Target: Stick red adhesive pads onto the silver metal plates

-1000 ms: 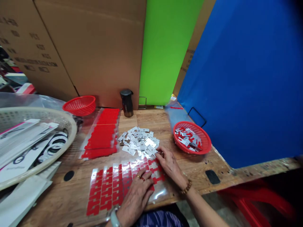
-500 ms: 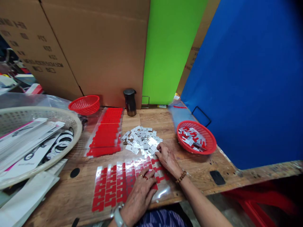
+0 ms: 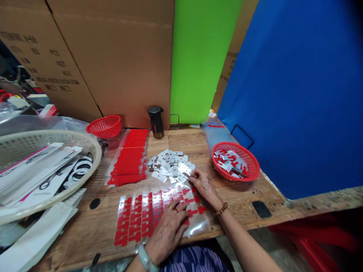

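My left hand (image 3: 170, 226) lies palm down with fingers spread on a clear plastic sheet (image 3: 198, 226) bearing rows of red cut shapes (image 3: 123, 223). At the right edge of a pile of small silver plates (image 3: 167, 166), my right hand (image 3: 202, 183) pinches one small plate (image 3: 186, 175) between thumb and fingertips. Right of the pile, a red basket (image 3: 256, 166) holds silver plates with red pieces on them. Left of the pile lie stacked sheets of red shapes (image 3: 129, 158).
A large white basket (image 3: 98, 151) with printed cards and rings stands left, white strips (image 3: 48, 226) beside it. A small red basket (image 3: 104, 126) and a dark bottle (image 3: 155, 121) stand at the back. Cardboard (image 3: 119, 56), green (image 3: 198, 56) and blue (image 3: 297, 94) panels border the table.
My right hand has raised a small plate slightly from the pile's edge. My left hand stays on the sheet. The whole view has shifted slightly.
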Demonstrator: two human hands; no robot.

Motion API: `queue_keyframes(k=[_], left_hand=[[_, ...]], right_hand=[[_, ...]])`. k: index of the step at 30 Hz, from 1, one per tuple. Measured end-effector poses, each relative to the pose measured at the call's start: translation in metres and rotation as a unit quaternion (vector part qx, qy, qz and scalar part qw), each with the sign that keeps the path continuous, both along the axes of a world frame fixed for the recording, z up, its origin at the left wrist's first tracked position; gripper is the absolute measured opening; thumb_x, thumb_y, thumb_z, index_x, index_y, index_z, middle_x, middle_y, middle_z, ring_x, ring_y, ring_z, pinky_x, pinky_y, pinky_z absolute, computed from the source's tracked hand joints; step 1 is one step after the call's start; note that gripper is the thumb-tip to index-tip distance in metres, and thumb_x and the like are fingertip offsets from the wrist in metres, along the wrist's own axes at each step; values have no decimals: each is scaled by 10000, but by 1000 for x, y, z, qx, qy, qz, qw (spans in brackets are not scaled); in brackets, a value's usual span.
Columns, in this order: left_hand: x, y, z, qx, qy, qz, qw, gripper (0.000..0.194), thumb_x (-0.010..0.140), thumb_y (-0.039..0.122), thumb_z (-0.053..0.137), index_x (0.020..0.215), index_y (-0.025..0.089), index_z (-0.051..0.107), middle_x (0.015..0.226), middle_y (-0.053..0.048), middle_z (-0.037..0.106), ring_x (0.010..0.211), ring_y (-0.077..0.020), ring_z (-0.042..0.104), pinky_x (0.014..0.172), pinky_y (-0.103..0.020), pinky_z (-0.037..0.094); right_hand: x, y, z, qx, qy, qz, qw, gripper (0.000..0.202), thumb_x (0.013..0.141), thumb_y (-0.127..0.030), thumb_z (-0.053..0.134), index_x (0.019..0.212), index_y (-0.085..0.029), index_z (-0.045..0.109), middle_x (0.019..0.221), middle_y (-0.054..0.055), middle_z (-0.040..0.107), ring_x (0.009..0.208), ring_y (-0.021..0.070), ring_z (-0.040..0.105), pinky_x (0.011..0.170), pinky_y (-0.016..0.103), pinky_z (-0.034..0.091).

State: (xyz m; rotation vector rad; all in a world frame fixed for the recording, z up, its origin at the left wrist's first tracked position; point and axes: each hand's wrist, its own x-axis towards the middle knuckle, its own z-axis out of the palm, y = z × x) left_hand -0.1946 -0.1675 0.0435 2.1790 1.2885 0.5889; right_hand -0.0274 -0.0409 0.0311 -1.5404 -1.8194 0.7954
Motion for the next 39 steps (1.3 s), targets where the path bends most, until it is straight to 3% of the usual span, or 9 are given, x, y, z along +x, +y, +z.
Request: queue_keyframes(k=[6,9,11,13,16,19,22,26,39], left_hand=[[2,-5,-3,-28,-51,-3,998,281,837,217,519,1107,241,591,1256,-72,579,1271,-250,400,1042,-482,341],[7,-2,3,-89,-139,106,980,246,840,289,523,1057,248,631,1172,-69,630,1171,-254,509,1005,-447,390],[10,5,10,-148,-232,219,936,253,835,365,523,1011,231,647,1051,-74,677,1020,-241,611,932,-397,457],[11,13,17,-226,-356,291,859,314,811,443,536,972,189,627,922,-73,697,850,-215,670,806,-350,527],[11,21,25,-354,-482,289,748,345,759,446,614,921,142,590,838,-80,695,708,-177,684,670,-293,558],[8,23,29,-407,-520,268,701,314,704,322,710,904,116,583,795,-80,698,672,-147,682,647,-235,553],[3,23,29,-414,-517,278,696,281,683,262,734,858,104,582,749,-77,701,625,-129,676,613,-202,550],[-6,23,25,-424,-495,275,707,263,687,261,727,827,99,573,719,-82,701,576,-122,667,554,-186,544],[-5,22,21,-415,-463,271,735,305,693,336,710,845,112,571,679,-76,703,564,-127,666,547,-188,538]], right_hand=[[4,-17,21,52,41,6,998,94,738,-145,509,651,-177,522,698,2,535,682,143,493,625,247,369],[3,-38,32,114,30,42,992,116,779,-105,477,717,-183,536,757,21,538,716,152,497,653,260,377],[1,-51,35,147,6,81,986,152,804,-74,449,768,-183,547,787,35,539,738,159,499,666,264,383],[-1,-62,34,171,-17,115,978,177,833,-68,428,788,-181,556,791,47,539,754,166,499,672,267,389],[-5,-72,28,198,-43,152,967,213,877,-101,403,760,-180,563,763,52,534,733,167,489,652,270,391],[-8,-76,23,199,-39,181,962,232,894,-116,388,756,-184,561,764,50,534,726,165,488,649,275,399],[-5,-76,24,161,15,177,971,175,879,-106,418,921,-192,564,873,60,549,814,172,515,717,286,434],[4,-73,30,91,55,168,980,292,849,-149,522,1135,-209,513,1022,70,539,905,176,527,786,294,453],[9,-74,37,7,58,230,971,189,819,-159,602,1005,-190,599,921,31,604,834,150,540,748,256,426]])
